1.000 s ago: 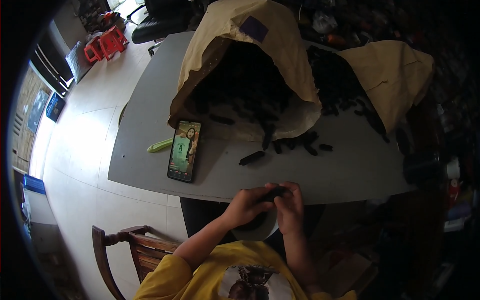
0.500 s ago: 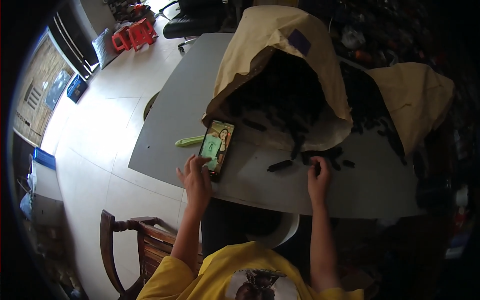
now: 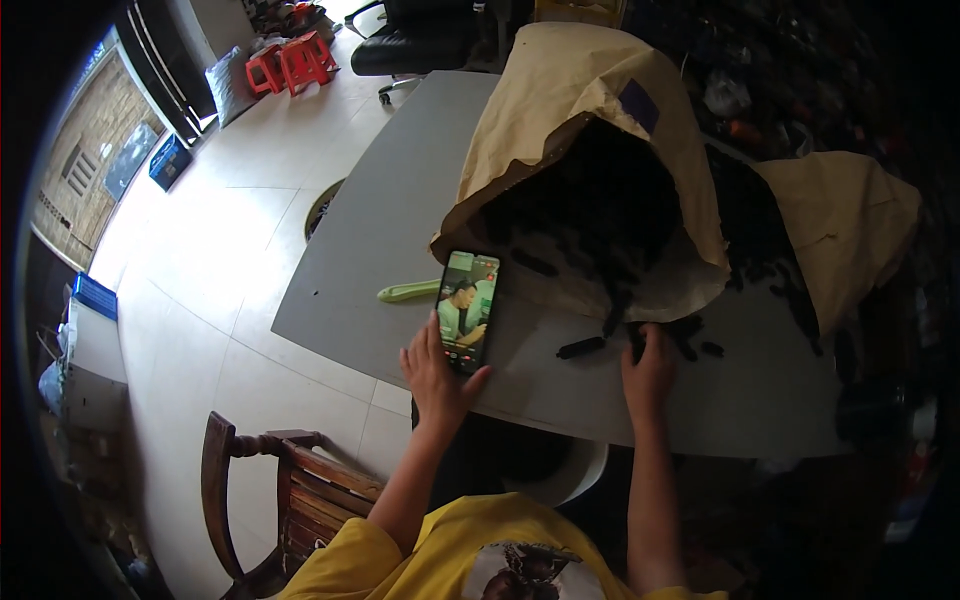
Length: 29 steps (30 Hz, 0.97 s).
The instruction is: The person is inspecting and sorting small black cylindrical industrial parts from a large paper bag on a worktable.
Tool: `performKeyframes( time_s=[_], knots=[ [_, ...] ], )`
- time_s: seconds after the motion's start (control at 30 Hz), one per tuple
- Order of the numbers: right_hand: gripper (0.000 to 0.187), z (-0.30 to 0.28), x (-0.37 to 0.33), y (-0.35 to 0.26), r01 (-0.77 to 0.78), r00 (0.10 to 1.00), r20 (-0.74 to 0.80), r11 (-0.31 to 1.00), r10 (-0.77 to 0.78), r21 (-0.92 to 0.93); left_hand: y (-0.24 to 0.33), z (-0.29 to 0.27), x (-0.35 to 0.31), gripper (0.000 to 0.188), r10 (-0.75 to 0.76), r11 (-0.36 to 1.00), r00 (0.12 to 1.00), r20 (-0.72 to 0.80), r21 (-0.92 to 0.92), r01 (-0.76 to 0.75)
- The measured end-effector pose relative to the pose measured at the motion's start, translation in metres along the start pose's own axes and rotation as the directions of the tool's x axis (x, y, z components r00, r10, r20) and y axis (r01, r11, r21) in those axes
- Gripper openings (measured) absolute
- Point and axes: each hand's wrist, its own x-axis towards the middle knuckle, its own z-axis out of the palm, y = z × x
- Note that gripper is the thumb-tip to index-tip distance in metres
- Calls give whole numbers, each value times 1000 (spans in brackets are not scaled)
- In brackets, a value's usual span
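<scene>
A phone [image 3: 468,310] with a lit screen showing a person lies on the grey table [image 3: 350,240]. My left hand [image 3: 438,385] rests at its lower end, fingers spread along the left edge and thumb out by the bottom right corner. Among loose black pieces at the mouth of a brown paper sack [image 3: 570,80], my right hand [image 3: 650,372] is closed with a small dark piece [image 3: 637,345] between thumb and fingers, partly hidden. One black tube-shaped piece [image 3: 581,347] lies just left of it, and a shorter black piece [image 3: 712,349] to its right.
Left of the phone lies a light green handle-like tool [image 3: 408,291]. A second brown paper sack [image 3: 845,215] with black pieces spilling beside it is at the right. A wooden chair [image 3: 325,485] stands at lower left, red stools [image 3: 305,63] farther off.
My left hand has gone from a finger over the screen to the phone's lower edge, and the screen picture differs. My right hand stays by the black pieces. The whole view has shifted slightly.
</scene>
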Motion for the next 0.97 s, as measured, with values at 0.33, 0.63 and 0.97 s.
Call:
performKeyframes(
  time_s=[0.33,0.63,0.97],
  knots=[
    [32,-21,-33,-1,-27,996,85,991,38,-130,42,14,-9,69,438,895,898,53,-118,-430],
    [29,-28,-54,5,-303,952,99,853,289,424,88,63,5,34,437,899,838,327,-120,-422],
    [28,-48,-68,-57,-416,872,352,138,340,899,110,19,-27,40,364,682,736,571,-701,207]
  ],
)
